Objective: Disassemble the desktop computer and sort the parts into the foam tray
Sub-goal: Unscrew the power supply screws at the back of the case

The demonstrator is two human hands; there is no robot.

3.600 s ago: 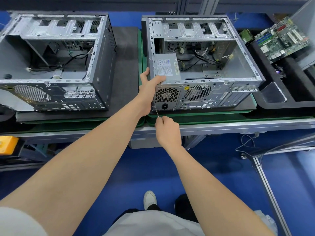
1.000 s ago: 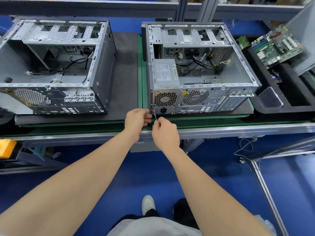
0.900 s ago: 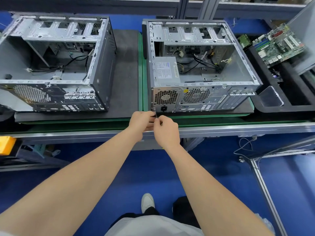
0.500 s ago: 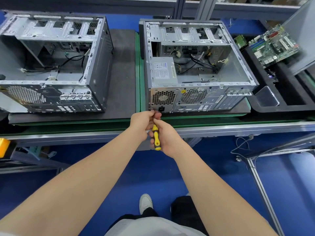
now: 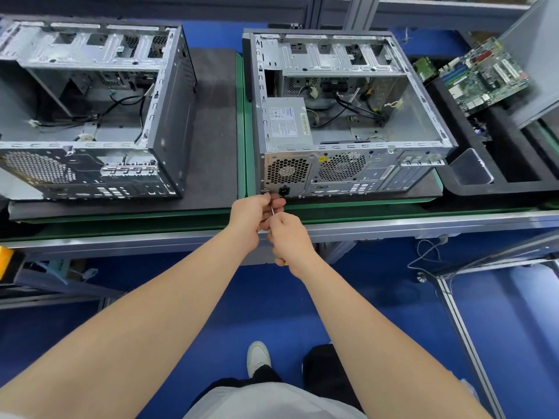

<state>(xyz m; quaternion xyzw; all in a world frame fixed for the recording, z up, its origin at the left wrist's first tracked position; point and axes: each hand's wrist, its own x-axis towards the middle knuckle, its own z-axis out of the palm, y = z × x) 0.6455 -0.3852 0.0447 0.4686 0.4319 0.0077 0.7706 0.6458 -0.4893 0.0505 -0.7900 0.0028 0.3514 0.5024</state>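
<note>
Yellow plastic, only a small edge of it, shows under the right hand (image 5: 290,237) just below the middle of the frame. It is the handle of the screwdriver (image 5: 273,210), and the right hand is closed around it. The thin metal shaft runs up and slightly to the left, away from the person. The left hand (image 5: 252,219), touching the right one, pinches the shaft near its tip with curled fingers. The tip meets the lower left corner of the rear panel of the computer case (image 5: 378,176); I judge that a screw sits there, but the fingers mostly hide it. The long axis of the tool therefore points almost straight into the panel, and both hands are directly in front of that corner, the left one nearer to it. Above this corner, inside the case, lies the power supply (image 5: 287,122), its long side going away from the hands. The foam tray (image 5: 526,187) is well apart at the right edge of the frame, on the side of the right hand, and a motherboard (image 5: 484,77) lies in it at the upper right.
</note>
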